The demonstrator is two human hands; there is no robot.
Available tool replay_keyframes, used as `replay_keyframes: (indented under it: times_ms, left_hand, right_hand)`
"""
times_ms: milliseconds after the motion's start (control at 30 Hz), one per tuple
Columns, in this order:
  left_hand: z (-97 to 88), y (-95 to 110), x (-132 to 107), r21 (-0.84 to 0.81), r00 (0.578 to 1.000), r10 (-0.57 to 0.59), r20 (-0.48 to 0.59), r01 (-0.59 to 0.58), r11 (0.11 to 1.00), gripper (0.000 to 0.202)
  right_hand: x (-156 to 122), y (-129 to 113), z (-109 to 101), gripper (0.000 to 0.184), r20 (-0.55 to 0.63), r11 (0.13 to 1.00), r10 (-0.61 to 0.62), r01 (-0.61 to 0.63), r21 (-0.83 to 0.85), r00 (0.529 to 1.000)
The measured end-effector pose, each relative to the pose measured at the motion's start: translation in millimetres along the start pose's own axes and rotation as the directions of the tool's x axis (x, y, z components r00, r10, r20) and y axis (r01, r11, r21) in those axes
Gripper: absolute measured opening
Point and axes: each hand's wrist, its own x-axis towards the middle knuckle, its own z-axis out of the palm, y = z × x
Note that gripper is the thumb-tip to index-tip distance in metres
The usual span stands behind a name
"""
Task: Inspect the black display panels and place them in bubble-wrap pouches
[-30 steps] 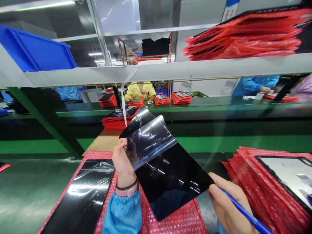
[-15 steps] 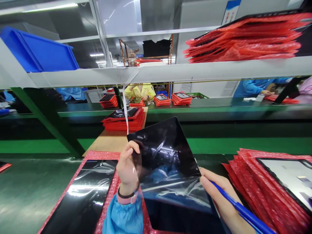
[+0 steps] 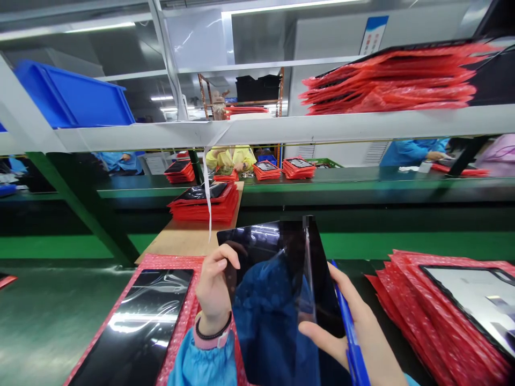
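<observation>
A glossy black screen panel (image 3: 261, 305) is held tilted over the right part of the red bubble-wrap mat (image 3: 173, 261). Its left edge is gripped by the left hand (image 3: 216, 287), whose fingers are closed together on it. Its right side is clamped by the right hand (image 3: 358, 321), the thumb laid on the face; a blue pen (image 3: 351, 335) is also held there. Creased clear film (image 3: 308, 300) is seen on the panel. On the mat's left part, a second black screen (image 3: 139, 316) is laid. To the mat's right, red bubble-wrap pouches (image 3: 426, 316) are stacked.
</observation>
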Motion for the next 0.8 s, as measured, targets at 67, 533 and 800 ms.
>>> replay_keyframes:
  times_ms: [67,533,800]
  left_hand:
    - [0.0,-0.5,0.6,0.005,1.0,0.013,0.017,-0.013,1.0,0.021]
    - [-1.4,-0.9,-2.1,0.104,0.985,0.169,0.022,-0.171,0.98,0.021]
    - [-2.1,-3.9,-5.8,0.157,0.947,0.26,0.188,-0.29,0.944,0.024]
  right_hand:
    - [-2.6,2.0,3.9,0.084,-0.055,0.998,-0.057,0.056,-0.021,0.997]
    - [-1.8,15.9,12.4,0.097,-0.032,0.847,-0.482,0.456,-0.272,0.876]
    - [0.0,9.5,0.8,0.101,-0.009,0.751,-0.594,0.551,-0.365,0.804]
